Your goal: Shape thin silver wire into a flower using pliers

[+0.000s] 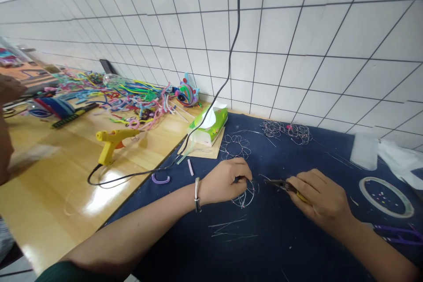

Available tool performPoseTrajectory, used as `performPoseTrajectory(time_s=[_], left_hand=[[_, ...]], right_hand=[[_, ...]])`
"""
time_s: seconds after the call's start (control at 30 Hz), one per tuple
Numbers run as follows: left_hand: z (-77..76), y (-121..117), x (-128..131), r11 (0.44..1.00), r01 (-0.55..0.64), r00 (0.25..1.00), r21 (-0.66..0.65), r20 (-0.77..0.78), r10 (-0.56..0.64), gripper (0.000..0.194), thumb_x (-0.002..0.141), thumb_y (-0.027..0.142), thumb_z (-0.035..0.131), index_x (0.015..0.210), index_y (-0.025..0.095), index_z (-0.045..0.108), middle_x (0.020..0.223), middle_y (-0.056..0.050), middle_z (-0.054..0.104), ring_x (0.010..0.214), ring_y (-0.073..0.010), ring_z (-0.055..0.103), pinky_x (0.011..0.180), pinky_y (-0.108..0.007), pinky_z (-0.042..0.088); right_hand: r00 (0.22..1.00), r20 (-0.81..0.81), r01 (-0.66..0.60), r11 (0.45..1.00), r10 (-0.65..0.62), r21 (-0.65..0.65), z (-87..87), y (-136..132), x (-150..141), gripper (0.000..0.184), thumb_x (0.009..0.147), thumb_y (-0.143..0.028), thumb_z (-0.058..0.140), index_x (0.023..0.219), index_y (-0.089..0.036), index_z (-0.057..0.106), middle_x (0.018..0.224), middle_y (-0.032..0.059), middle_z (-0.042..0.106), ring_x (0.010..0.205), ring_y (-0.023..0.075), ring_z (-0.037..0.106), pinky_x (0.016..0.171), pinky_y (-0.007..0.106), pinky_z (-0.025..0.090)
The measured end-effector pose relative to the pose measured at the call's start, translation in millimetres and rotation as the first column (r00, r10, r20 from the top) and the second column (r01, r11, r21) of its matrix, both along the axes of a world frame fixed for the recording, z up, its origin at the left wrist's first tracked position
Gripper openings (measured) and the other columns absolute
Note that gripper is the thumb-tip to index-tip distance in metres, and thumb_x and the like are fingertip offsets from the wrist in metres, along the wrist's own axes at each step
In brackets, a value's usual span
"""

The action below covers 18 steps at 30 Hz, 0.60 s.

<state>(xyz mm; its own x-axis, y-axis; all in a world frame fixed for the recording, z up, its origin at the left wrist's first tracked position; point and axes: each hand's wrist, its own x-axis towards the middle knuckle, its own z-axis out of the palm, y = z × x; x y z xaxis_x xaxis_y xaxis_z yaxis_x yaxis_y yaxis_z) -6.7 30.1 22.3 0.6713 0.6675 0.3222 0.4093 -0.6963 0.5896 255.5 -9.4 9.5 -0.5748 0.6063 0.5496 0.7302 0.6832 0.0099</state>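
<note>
My left hand is closed on a round wire frame with small pinkish beads, pinched between thumb and fingers above the dark blue cloth. In my right hand is a pair of pliers with yellow handles, jaws pointing left toward the frame. A short curved wire shows at the tip of the jaws; whether they grip it I cannot tell. Several straight wire pieces lie on the cloth below my left hand. Just behind that hand rests a flower-shaped wire piece.
A green tissue pack stands behind my left hand, with a black cable hanging across it. On the wooden table are a yellow glue gun and colourful pipe cleaners. To the right lie a ring-shaped dish and purple-handled scissors.
</note>
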Motion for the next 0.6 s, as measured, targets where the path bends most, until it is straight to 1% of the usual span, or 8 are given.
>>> performPoseTrajectory(time_s=[0.17,0.43,0.6], left_hand=[[0.6,-0.6,1.2,1.000,0.000,1.000,0.000,-0.017,0.000,0.024,0.065,0.001,0.042,0.072,0.012,0.062,0.074,-0.003,0.059,0.070,-0.0103,0.054,0.065,-0.022,0.047],[0.2,-3.8,1.5,1.000,0.014,1.000,0.008,0.005,-0.014,0.026,0.070,0.005,0.044,0.084,0.013,0.064,0.079,-0.004,0.063,0.073,-0.0111,0.055,0.067,-0.024,0.048],[3.2,-4.8,-0.1,0.999,0.036,0.999,0.015,0.004,-0.036,0.025,0.074,0.005,0.044,0.086,0.013,0.065,0.080,-0.004,0.064,0.077,-0.0114,0.056,0.070,-0.024,0.048]], right_hand=[[1.000,-0.025,-0.008,1.000,0.008,-0.007,-0.4,-0.5,0.0,0.020,0.074,-0.018,0.061,0.093,-0.018,0.058,0.081,0.0035,0.058,0.073,0.0136,0.050,0.068,0.029,0.042],[0.999,-0.034,-0.001,1.000,0.000,-0.031,0.9,-1.4,-1.1,0.017,0.075,-0.018,0.060,0.091,-0.018,0.058,0.079,0.0036,0.058,0.073,0.0136,0.051,0.068,0.029,0.042],[1.000,-0.027,-0.003,1.000,0.002,-0.027,1.5,-2.1,-3.2,0.018,0.075,-0.018,0.060,0.093,-0.018,0.058,0.080,0.0037,0.058,0.073,0.0137,0.050,0.068,0.029,0.042]])
